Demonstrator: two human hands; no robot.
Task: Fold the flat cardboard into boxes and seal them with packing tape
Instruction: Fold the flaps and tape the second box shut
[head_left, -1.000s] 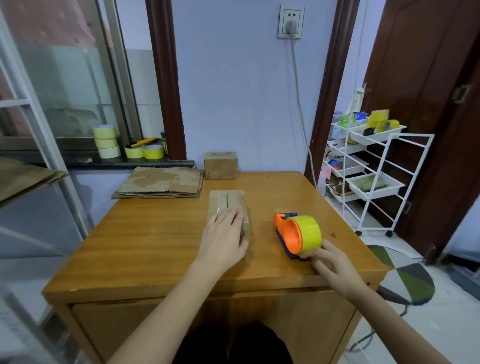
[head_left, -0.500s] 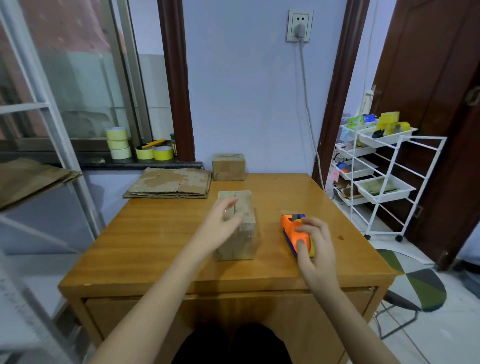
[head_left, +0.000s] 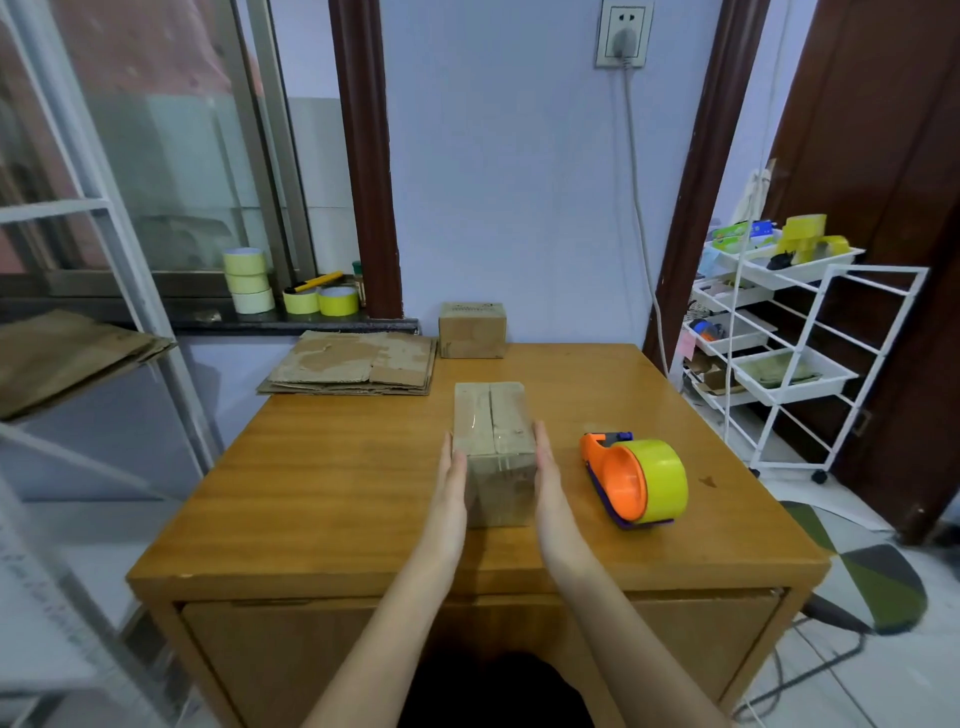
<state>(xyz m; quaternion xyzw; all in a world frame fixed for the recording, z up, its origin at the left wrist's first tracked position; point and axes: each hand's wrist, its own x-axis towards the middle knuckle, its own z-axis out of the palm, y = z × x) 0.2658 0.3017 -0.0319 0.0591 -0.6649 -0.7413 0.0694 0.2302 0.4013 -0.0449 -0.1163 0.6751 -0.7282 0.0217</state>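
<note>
Head view, looking down at a wooden surface (head_left: 322, 488). A small brown cardboard box (head_left: 493, 447) sits at the centre of the frame, flaps closed, with clear tape glinting along the top seam and down the near face. The left hand (head_left: 453, 486) and right hand (head_left: 546, 480) lie flat against its two sides, fingers straight, neither grip curled round it.

With only flat palms pressing in, the box could slip or tip if lifted, and too hard a squeeze could dent the thin walls or spring the taped seam.

An orange tape dispenser (head_left: 636, 480) with a yellow roll rests just right of centre, untouched. Flat cardboard (head_left: 358, 361) lies stacked at the upper left of the surface, beside a second box (head_left: 471, 330).
</note>
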